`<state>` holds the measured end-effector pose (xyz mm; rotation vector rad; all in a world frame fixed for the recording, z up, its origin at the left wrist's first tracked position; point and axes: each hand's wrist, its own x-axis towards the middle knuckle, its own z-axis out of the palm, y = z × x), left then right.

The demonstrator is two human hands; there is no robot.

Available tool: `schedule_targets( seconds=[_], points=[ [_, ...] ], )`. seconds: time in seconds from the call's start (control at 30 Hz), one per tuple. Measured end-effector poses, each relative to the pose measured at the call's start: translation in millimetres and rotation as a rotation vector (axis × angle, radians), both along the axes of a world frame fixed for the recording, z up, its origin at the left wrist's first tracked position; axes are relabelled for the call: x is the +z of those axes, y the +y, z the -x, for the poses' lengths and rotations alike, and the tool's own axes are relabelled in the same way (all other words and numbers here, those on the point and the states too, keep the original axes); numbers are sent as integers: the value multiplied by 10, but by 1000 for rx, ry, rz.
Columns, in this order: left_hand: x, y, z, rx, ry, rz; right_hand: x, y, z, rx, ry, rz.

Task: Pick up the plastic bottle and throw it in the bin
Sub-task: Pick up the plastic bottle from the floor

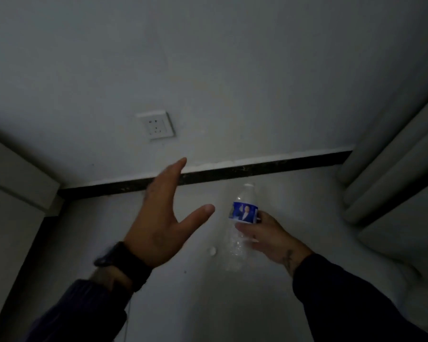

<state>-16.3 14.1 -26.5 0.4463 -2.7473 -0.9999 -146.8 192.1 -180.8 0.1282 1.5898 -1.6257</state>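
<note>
Dim light blurs the clear plastic bottle, its lower body hard to make out against the pale floor, while the right hand grips its middle (blue label up top) and the left hand hangs spread, holding nothing.

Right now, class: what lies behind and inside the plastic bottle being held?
Behind the plastic bottle, gripped by the right hand, you see pale floor and dark skirting. It looks empty. The fingers and blue label hide part of its inside.
</note>
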Motion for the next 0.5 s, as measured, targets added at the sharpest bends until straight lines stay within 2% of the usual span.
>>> schedule_targets(
  seconds=[0.1,0.2,0.27,0.37,0.5],
  points=[
    [-35,112,190,113,-93,-351,725,-115,141,19,69,240],
    [-32,253,300,45,-97,-702,1335,-146,154,44,167,454],
    [1,361,315,41,-82,-784,1575,-125,110,61,266,481],
    [19,517,293,66,-65,-888,1694,-77,55,27,366,415],
    [54,630,267,54,-3,-878,1722,-17,-15,-43,319,447]
  ],
)
